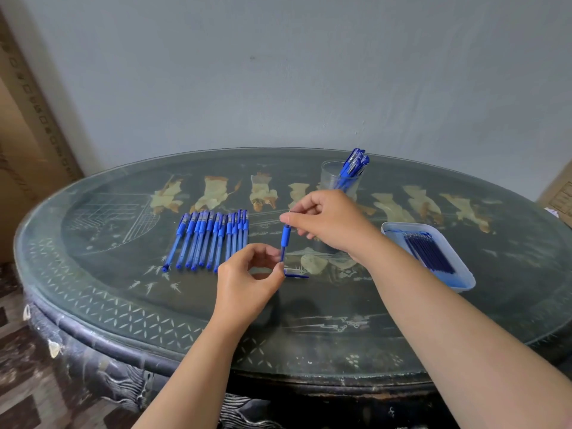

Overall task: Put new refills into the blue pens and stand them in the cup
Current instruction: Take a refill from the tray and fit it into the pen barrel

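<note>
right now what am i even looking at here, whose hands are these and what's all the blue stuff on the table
This is one picture from a camera worn on a person's head, looking down at their own two bare hands; there is no machine. The left hand and right hand hold one blue pen upright between them, the right pinching its top, the left its lower end. Beside the left hand, a pen cap seems to lie on the dark oval table. To the left lies a row of blue pens. At the back a clear cup holds several pens. On the right a pale tray holds dark blue refills.
</note>
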Demonstrator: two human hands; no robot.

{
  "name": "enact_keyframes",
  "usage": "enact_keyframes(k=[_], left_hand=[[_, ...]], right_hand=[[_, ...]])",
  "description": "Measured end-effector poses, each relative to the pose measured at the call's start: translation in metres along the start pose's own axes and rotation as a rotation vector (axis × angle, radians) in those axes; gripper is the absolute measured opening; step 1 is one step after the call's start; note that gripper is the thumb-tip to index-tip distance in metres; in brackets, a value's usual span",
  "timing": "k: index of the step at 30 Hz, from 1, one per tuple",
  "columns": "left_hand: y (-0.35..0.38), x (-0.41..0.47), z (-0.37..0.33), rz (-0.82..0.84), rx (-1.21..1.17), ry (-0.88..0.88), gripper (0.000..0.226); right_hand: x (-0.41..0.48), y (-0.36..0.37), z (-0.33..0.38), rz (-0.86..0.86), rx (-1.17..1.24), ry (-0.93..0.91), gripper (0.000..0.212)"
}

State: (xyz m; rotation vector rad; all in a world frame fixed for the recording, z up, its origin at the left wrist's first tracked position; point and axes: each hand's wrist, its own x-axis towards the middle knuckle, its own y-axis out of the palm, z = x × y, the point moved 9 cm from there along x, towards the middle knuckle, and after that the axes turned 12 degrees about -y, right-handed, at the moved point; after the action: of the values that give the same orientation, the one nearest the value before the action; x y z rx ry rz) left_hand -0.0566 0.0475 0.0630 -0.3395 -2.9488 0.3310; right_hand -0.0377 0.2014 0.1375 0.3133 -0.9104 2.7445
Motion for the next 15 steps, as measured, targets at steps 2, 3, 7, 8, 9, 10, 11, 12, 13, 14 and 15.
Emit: enact_keyframes(k=[2, 3, 7, 8, 9, 10, 11, 12, 13, 14, 15], left_hand=[[0.0, 0.0, 0.0, -0.001, -0.002, 0.007, 0.018], [-0.001, 0.0, 0.0, -0.004, -0.005, 0.008, 0.018], [0.0, 0.001, 0.001, -0.006, -0.013, -0.003, 0.018], [0.0, 0.001, 0.002, -0.002, -0.015, -0.005, 0.019], [0.001, 0.001, 0.002, 0.003, -0.014, -0.005, 0.019], [0.001, 0.0, 0.001, 0.008, -0.01, -0.001, 0.019], [0.001, 0.0, 0.001, 0.012, -0.006, 0.004, 0.019], [0.001, 0.0, 0.001, 0.014, -0.005, 0.007, 0.019], [0.001, 0.0, 0.001, 0.011, -0.005, 0.009, 0.02], [0.001, 0.0, 0.001, 0.007, -0.008, 0.007, 0.019], [0.001, 0.0, 0.002, 0.002, -0.013, 0.001, 0.019]], right_hand=[[-0.001, 0.0, -0.004, -0.023, -0.048, 0.007, 0.03], [-0.002, 0.001, -0.006, -0.027, -0.047, 0.007, 0.034], [-0.008, 0.009, -0.009, 0.002, 0.18, 0.025, 0.021], [-0.009, 0.01, -0.008, -0.006, 0.208, 0.01, 0.018], [-0.01, 0.01, -0.008, -0.027, 0.194, -0.012, 0.012], [-0.011, 0.009, -0.009, -0.06, 0.176, -0.017, 0.007], [-0.012, 0.008, -0.011, -0.097, 0.152, -0.005, 0.012], [-0.012, 0.007, -0.013, -0.121, 0.13, 0.016, 0.022], [-0.012, 0.007, -0.015, -0.124, 0.12, 0.03, 0.028], [-0.011, 0.009, -0.015, -0.112, 0.137, 0.041, 0.03], [-0.012, 0.011, -0.014, -0.091, 0.179, 0.043, 0.029]])
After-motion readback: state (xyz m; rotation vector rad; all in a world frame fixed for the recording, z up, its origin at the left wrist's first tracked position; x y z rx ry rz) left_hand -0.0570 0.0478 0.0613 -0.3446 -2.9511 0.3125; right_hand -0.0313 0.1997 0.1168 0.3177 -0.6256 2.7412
